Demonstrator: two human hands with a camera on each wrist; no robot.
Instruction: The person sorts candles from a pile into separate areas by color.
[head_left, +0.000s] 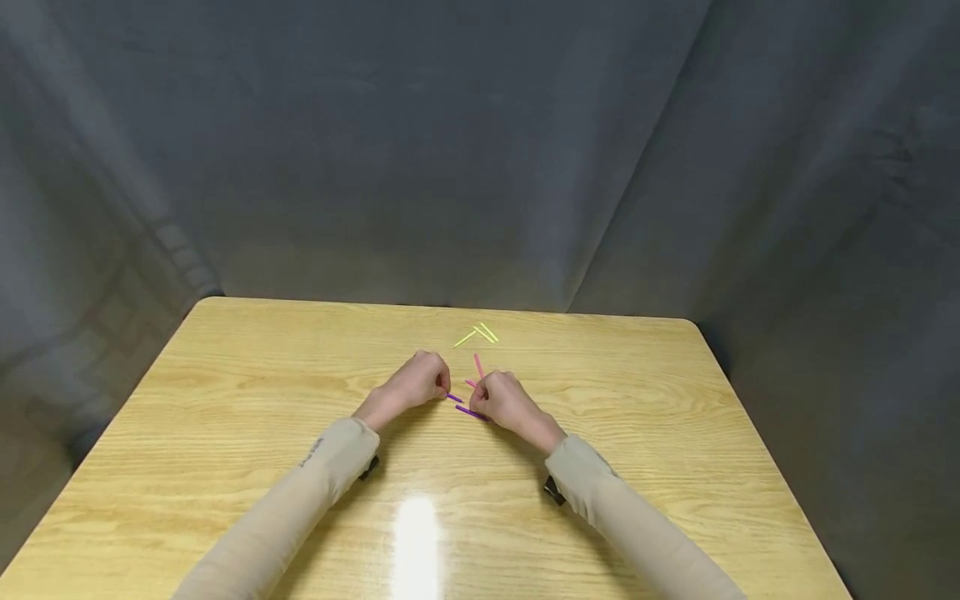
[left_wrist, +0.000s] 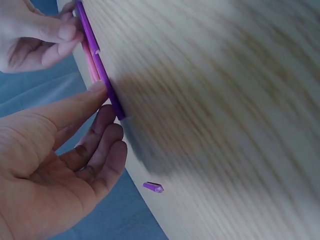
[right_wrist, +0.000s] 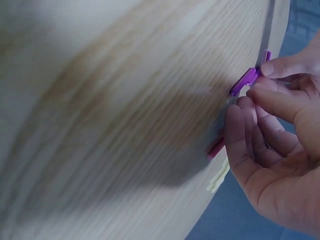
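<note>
My left hand (head_left: 417, 381) pinches a thin purple stick (left_wrist: 111, 92) between thumb and fingertips, low over the table. Opposite it, my right hand (head_left: 506, 402) has thumb and fingertips bent together at a second purple stick (head_left: 465, 410), which slants just nearer to me. Between the hands the two purple sticks run almost end to end in the left wrist view. Pink sticks (head_left: 478, 365) lie beyond the right hand, partly hidden behind its fingers. Another short-looking purple stick (left_wrist: 153, 187) lies past the left fingers, seen nearly end-on.
Several pale yellow sticks (head_left: 476, 333) form a loose angle farther back on the wooden table (head_left: 637, 375). Grey curtains (head_left: 412, 167) hang behind the table and at both sides. Glare shows on the near tabletop.
</note>
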